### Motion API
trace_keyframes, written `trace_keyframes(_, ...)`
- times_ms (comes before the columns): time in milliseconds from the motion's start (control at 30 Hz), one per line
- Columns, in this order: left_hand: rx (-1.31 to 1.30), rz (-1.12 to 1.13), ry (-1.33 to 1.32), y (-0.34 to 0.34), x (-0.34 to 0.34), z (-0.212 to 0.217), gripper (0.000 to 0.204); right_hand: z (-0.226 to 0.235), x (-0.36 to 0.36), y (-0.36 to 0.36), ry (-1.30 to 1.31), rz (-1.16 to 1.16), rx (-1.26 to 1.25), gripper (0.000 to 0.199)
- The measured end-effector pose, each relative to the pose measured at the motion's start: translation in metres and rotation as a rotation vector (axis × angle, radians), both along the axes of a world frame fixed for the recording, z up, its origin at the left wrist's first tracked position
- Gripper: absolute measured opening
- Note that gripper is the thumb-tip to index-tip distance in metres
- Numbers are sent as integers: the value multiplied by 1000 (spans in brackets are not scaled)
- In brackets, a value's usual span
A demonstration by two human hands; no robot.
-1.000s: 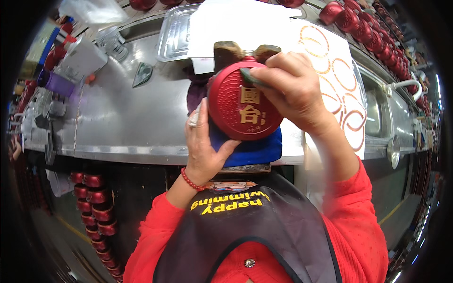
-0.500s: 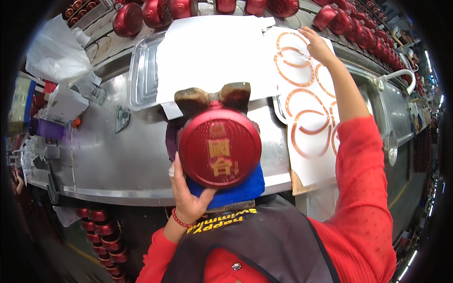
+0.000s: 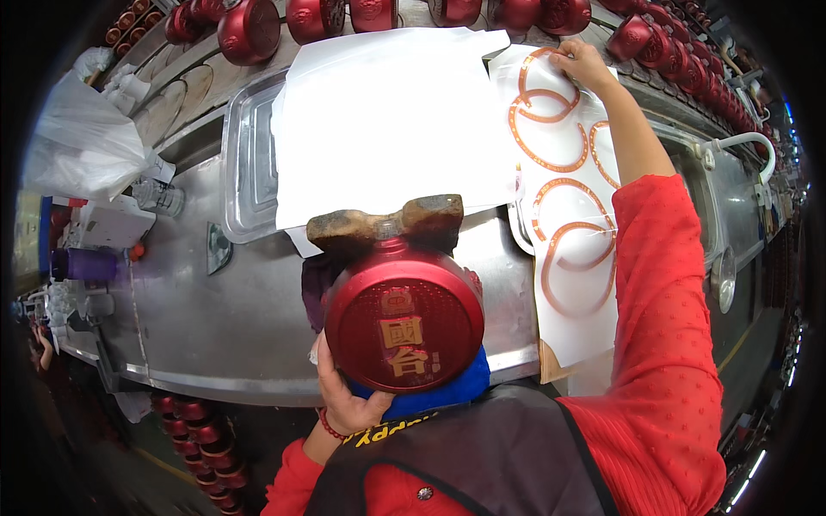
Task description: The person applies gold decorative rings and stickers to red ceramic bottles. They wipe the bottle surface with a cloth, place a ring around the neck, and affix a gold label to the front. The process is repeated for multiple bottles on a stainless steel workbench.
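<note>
We steady the red bottle (image 3: 404,320), lower centre, left hand (image 3: 348,408) spread against it, and should lift the orange ring (image 3: 521,80), upper right, evenly; right hand (image 3: 582,65) bunched, pinch unclear.

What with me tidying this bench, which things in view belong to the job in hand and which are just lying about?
In use:
round red bottle, left hand on it
dark two-lobed rest at its neck
blue cloth beneath it
white sheet bearing orange ring-shaped strips, right hand at its far end

Apparently lying about:
purple cylindrical container
crumpled translucent plastic bag
clear jar
</note>
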State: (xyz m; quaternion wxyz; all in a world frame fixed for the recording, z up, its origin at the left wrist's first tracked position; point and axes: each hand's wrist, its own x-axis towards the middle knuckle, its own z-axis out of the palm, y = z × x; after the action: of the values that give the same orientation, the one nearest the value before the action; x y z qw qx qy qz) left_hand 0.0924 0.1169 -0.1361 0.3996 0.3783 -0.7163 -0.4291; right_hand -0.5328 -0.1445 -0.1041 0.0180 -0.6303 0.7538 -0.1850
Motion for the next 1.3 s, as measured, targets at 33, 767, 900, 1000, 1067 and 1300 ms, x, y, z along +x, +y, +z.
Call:
trace_keyframes(33,0,5,-2,0,-1,0,111,-2,6,4,-66,-6,-100,25)
trace_keyframes(767,-200,-2,32,-13,-19,33,100,177,123,203,-309,272,-70,28)
trace_keyframes(900,-378,34,-60,-31,-28,95,84,183,215,223,-131,370,-70,31)
trace_keyframes(1000,-431,-73,-124,-41,-64,140,64,188,280,247,47,557,-201,23)
trace_keyframes(1067,-582,-90,-160,-50,-90,156,51,187,309,260,-35,616,-222,21)
trace_keyframes(1300,-217,-237,3,-48,-69,167,11,180,325,272,-378,657,-119,23)
